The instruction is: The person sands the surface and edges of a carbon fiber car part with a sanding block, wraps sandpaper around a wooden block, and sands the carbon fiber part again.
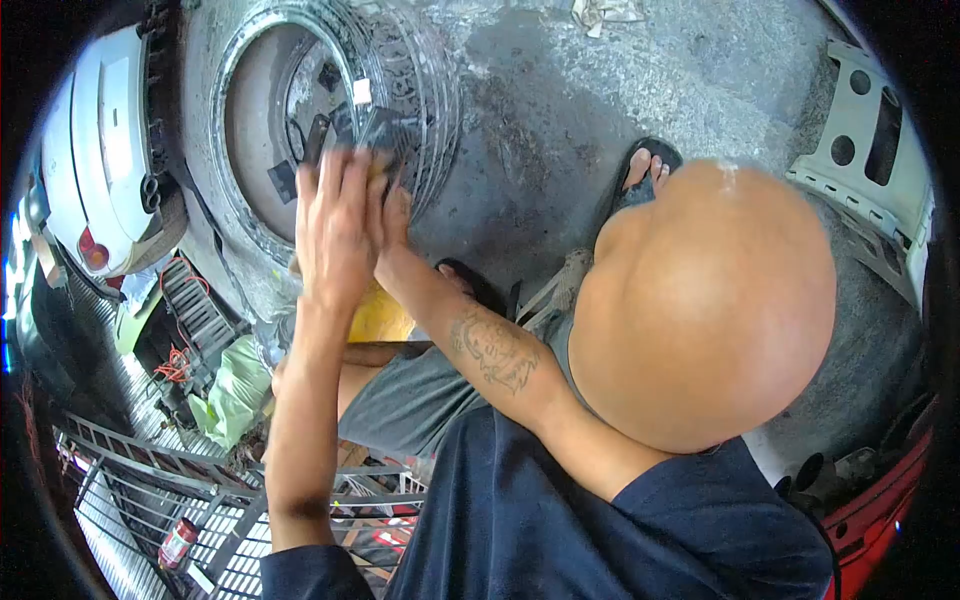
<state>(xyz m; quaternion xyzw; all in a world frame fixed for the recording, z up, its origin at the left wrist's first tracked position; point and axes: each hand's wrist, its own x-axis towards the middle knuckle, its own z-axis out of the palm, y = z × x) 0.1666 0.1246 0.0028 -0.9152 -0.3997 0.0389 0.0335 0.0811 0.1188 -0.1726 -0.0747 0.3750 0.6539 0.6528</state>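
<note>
Grip closure and hold are too blurred to tell; left hand (335, 225) and right hand (395, 212) crowd a dark piece (380, 132) above the tire (436, 100), probably to steady it.

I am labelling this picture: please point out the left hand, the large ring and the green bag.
Left hand (334, 228): head view, back of hand.
Large ring (219, 130): head view, left rim.
Green bag (232, 395): head view, its middle.

So left of the grip we've got a white car part (112, 150) with a red light (93, 252), plus a pale green bag (234, 392) and a red container (177, 545) lower down. Far right of it, we see a white panel with holes (862, 118).
</note>
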